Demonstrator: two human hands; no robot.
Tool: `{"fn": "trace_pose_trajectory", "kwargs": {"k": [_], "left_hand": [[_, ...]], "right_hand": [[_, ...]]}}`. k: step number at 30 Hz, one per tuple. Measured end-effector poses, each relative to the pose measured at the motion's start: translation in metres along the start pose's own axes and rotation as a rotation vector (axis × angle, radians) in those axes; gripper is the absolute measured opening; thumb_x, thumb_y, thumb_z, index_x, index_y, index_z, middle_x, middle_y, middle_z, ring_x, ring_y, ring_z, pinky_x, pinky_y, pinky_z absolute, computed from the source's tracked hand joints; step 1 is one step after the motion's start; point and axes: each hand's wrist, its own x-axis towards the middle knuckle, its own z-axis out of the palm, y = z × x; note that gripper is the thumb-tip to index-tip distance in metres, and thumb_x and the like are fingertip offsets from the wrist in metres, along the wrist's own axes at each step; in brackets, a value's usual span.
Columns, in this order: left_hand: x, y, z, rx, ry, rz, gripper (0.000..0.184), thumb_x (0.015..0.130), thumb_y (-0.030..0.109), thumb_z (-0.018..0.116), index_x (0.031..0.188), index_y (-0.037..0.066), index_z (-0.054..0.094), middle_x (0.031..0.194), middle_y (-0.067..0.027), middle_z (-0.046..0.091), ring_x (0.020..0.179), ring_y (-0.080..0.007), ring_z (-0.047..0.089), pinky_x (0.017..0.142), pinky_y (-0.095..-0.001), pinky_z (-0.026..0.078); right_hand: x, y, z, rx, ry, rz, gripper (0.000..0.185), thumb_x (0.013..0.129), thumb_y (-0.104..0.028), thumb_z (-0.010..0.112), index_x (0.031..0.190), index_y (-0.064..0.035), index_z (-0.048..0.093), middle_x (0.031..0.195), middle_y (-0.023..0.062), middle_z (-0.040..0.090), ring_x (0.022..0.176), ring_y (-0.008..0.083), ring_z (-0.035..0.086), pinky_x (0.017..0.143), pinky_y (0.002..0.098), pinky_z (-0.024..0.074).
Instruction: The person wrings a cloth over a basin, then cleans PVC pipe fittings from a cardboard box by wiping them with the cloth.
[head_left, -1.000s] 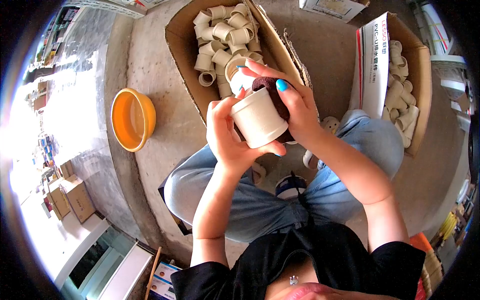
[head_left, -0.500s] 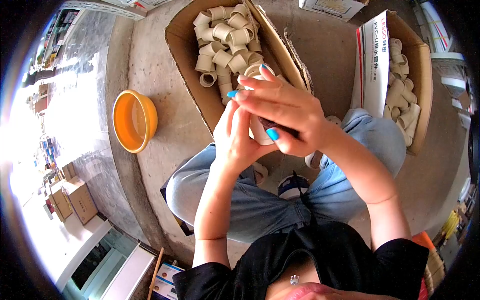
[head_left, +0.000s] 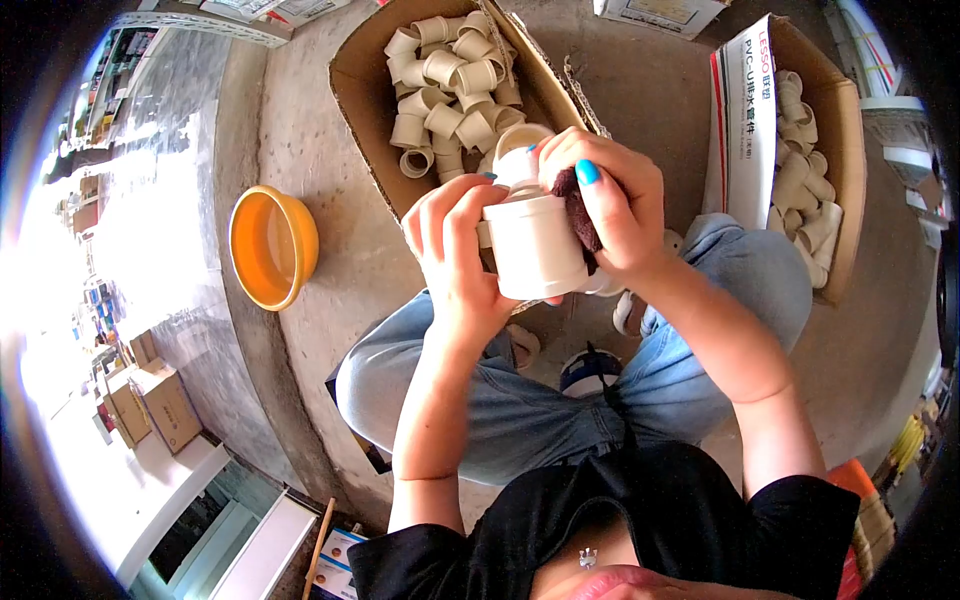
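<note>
Above my lap, between my knees, I hold a white PVC pipe fitting (head_left: 538, 245) with a wide cylindrical body and further openings on its far side. My left hand (head_left: 455, 245) is closed round its left side, thumb underneath. In my right hand (head_left: 622, 205) is a bunched dark brown cloth (head_left: 578, 215), which rests against the fitting's right side. My right thumb lies over the cloth, while the other fingers reach behind the fitting, partly hidden. Just beyond stands an open cardboard box (head_left: 362, 115) with many cream pipe fittings (head_left: 440, 100) in it.
A yellow-orange basin (head_left: 302, 235) stands on the concrete floor at the left. To the right is another cardboard box (head_left: 850, 190) of pipe fittings, its printed white flap (head_left: 742, 140) raised. Brown cartons (head_left: 165, 405) sit at the far left.
My hands have moved apart, and the fitting has turned so its wide body faces me. My right hand has shifted with the cloth from across the top to the fitting's right side.
</note>
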Motion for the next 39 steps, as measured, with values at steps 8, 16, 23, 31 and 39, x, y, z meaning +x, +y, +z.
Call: {"fn": "trace_pose_trajectory", "kwargs": {"k": [8, 16, 23, 31, 39], "left_hand": [[0.004, 0.005, 0.009, -0.146, -0.033, 0.131, 0.096, 0.044, 0.066, 0.065, 0.108, -0.001, 0.045, 0.099, -0.0156, 0.054, 0.091, -0.0327, 0.051, 0.082, -0.0421, 0.040], [-0.012, 0.012, 0.032, -0.385, 0.163, 0.030, 0.090, 0.055, 0.069, 0.065, 0.103, -0.005, 0.045, 0.096, -0.0201, 0.053, 0.092, -0.0359, 0.053, 0.080, -0.0435, 0.043], [-0.008, 0.007, 0.023, -0.254, 0.149, -0.214, 0.081, 0.068, 0.074, 0.046, 0.092, -0.003, 0.054, 0.074, -0.0154, 0.055, 0.063, -0.0292, 0.058, 0.056, -0.0350, 0.047], [-0.008, 0.006, 0.024, -0.469, 0.271, -0.276, 0.087, 0.077, 0.073, 0.026, 0.088, -0.008, 0.053, 0.067, -0.0119, 0.052, 0.057, -0.0165, 0.052, 0.050, -0.0270, 0.041], [-0.003, 0.005, 0.013, -1.221, 0.532, -0.826, 0.077, 0.082, 0.070, 0.021, 0.090, -0.001, 0.049, 0.081, -0.0066, 0.053, 0.077, -0.0143, 0.050, 0.072, -0.0254, 0.040]], "right_hand": [[0.017, -0.022, -0.010, -0.554, -0.233, -0.288, 0.007, 0.060, -0.007, 0.052, 0.063, 0.0001, 0.053, 0.060, 0.0127, 0.050, 0.059, 0.0298, 0.049, 0.064, 0.0362, 0.0418], [0.011, -0.029, -0.006, -0.517, -0.267, -0.187, 0.010, 0.066, -0.005, 0.050, 0.069, 0.0027, 0.055, 0.070, 0.0165, 0.057, 0.069, 0.0324, 0.055, 0.070, 0.0373, 0.0449], [-0.001, -0.023, 0.018, -0.426, -0.068, -0.088, 0.026, 0.079, -0.015, 0.050, 0.101, -0.0018, 0.051, 0.091, 0.0150, 0.054, 0.086, 0.0318, 0.052, 0.081, 0.0399, 0.0400], [-0.013, -0.023, 0.025, -0.366, -0.190, -0.182, 0.034, 0.082, -0.013, 0.037, 0.105, -0.0011, 0.060, 0.108, 0.0151, 0.058, 0.113, 0.0307, 0.048, 0.102, 0.0427, 0.0285], [-0.028, 0.008, 0.033, -0.118, 0.022, -0.019, 0.033, 0.080, -0.004, 0.040, 0.109, -0.0027, 0.056, 0.111, 0.0119, 0.058, 0.112, 0.0281, 0.050, 0.102, 0.0400, 0.0297]]}}
